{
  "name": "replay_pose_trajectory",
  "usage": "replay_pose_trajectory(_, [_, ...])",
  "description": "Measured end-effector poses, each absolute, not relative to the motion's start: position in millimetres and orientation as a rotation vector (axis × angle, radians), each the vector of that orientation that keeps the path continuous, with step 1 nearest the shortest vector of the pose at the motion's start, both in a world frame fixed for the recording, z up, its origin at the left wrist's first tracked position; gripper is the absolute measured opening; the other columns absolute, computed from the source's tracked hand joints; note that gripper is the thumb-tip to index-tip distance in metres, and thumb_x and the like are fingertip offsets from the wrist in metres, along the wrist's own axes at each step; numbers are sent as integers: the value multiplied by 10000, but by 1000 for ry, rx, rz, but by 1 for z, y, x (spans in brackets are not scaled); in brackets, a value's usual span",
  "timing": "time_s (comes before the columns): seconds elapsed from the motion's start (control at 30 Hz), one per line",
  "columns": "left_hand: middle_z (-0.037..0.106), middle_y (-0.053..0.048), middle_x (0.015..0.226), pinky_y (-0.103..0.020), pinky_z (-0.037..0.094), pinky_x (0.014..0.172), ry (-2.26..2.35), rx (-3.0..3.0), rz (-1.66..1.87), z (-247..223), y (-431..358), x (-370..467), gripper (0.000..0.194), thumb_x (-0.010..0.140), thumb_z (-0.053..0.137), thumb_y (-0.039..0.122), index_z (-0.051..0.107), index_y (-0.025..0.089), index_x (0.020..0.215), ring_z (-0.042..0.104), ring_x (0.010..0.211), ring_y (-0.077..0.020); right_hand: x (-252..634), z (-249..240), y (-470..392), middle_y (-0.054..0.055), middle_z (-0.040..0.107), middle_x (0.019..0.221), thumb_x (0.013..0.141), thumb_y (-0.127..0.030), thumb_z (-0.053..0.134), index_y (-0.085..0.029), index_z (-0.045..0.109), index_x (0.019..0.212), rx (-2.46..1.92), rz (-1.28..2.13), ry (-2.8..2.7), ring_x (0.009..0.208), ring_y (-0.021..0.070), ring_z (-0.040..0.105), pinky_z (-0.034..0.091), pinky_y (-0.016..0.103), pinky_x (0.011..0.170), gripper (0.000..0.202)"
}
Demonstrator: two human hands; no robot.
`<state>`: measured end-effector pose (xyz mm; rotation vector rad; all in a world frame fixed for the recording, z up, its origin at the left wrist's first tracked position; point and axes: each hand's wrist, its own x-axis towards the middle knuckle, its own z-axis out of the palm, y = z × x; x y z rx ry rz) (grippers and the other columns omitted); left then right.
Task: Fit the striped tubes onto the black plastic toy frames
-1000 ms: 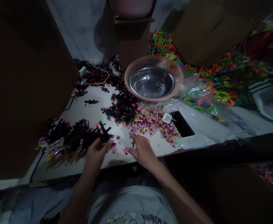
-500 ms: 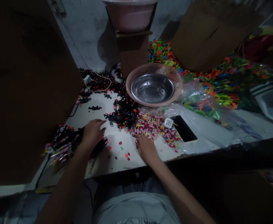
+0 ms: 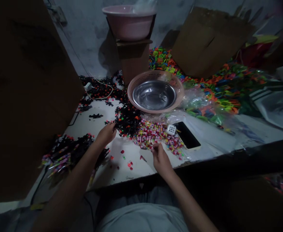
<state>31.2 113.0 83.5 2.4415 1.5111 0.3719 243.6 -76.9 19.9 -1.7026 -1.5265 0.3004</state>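
In the head view, the left hand [image 3: 107,133] is at the centre-left, fingertips at the near edge of a heap of black pieces [image 3: 128,120] mid-frame. Its fingers are bent close together; whether they clamp on a piece I cannot tell. The right hand [image 3: 162,158], right of and below centre, has thumb and fingers curled near one another at the lower edge of a pile of small pink-and-yellow pieces [image 3: 148,130]; anything pinched there is too small to make out.

The black pieces look like light, stiff plastic, thin enough to snag on one another; the middle of the body seems the best hold. The pink-and-yellow ones look light, smooth and rather slippery, best pinched across the sides with fingertips.

Counted: two hands, one black piece lying alone [image 3: 96,116] at centre-left, one red-and-dark piece [image 3: 143,158] below centre, one phone [image 3: 188,137] and one white case [image 3: 171,129] right of centre, one metal bowl [image 3: 141,93] inside one pink basket [image 3: 131,91] above centre. The heaped pieces are too many to count.
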Motion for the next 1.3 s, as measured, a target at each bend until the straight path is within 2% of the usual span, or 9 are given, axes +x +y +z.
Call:
replay_pose_trajectory(0.07, [609, -128, 1061, -356, 505, 787, 1507, 2331, 491, 89, 91, 30, 289, 877, 329, 243, 537, 148, 1052, 622, 932, -222, 237, 28, -85, 62, 594, 878, 943, -253, 334, -188, 425, 1014, -1595, 424, -1430, 784, 181, 595, 470, 298, 692, 132])
replay_pose_trajectory(0.13, [628, -108, 1017, -340, 532, 710, 1395, 1992, 652, 92, 61, 33, 308, 888, 326, 311, 512, 151, 1074, 657, 818, -196, 228, 39, -92, 46, 581, 871, 950, -293, 342, -198, 426, 1014, -1494, 558, -1368, 780, 171, 585, 468, 294, 700, 143])
replay_pose_trajectory(0.2, [650, -87, 960, -335, 543, 687, 1182, 1438, 786, 94, 28, 40, 295, 816, 504, 351, 531, 158, 1038, 671, 736, -186, 218, 50, -99, 44, 575, 896, 952, -301, 347, -201, 430, 1052, -1429, 643, -1367, 809, 165, 578, 464, 293, 725, 164])
replay_pose_trajectory(0.27, [670, -60, 883, -331, 544, 708, 1007, 980, 840, 96, -3, 48, 328, 658, 710, 279, 581, 165, 937, 670, 704, -181, 210, 59, -105, 44, 573, 917, 951, -294, 361, -205, 439, 1070, -1380, 684, -1379, 842, 164, 572, 459, 294, 753, 169])
replay_pose_trajectory(0.33, [679, -29, 823, -321, 541, 738, 954, 802, 873, 98, -27, 56, 364, 557, 796, 211, 612, 173, 868, 666, 714, -171, 204, 64, -109, 41, 574, 919, 950, -285, 373, -210, 455, 1048, -1347, 695, -1384, 856, 162, 567, 456, 292, 767, 149])
replay_pose_trajectory(0.57, [722, -23, 782, -322, 524, 766, 1014, 790, 968, 92, -59, 66, 408, 527, 839, 277, 644, 176, 872, 670, 789, -190, 197, 66, -116, 38, 582, 914, 949, -260, 391, -219, 467, 1019, -1280, 690, -1315, 859, 156, 572, 469, 279, 756, 111])
replay_pose_trajectory(0.7, [734, -37, 798, -333, 523, 764, 1051, 826, 1027, 88, -63, 67, 369, 529, 836, 291, 657, 166, 827, 675, 814, -214, 197, 66, -117, 57, 572, 950, 938, -228, 394, -216, 462, 1001, -1299, 592, -1352, 910, 173, 563, 461, 313, 806, 94])
replay_pose_trajectory(1.1, [738, -39, 804, -326, 528, 776, 1097, 926, 1094, 93, -69, 70, 381, 543, 830, 249, 668, 169, 878, 685, 812, -211, 201, 74, -121, 48, 559, 941, 948, -209, 360, -223, 438, 994, -1246, 648, -1429, 894, 160, 559, 469, 290, 785, 91])
replay_pose_trajectory(1.3, [739, -52, 823, -313, 516, 794, 1067, 822, 1093, 90, -74, 77, 336, 572, 815, 245, 672, 148, 861, 679, 823, -197, 193, 67, -119, 97, 582, 950, 902, -211, 416, -187, 428, 1035, -1445, 323, -1596, 874, 227, 562, 474, 362, 748, 136])
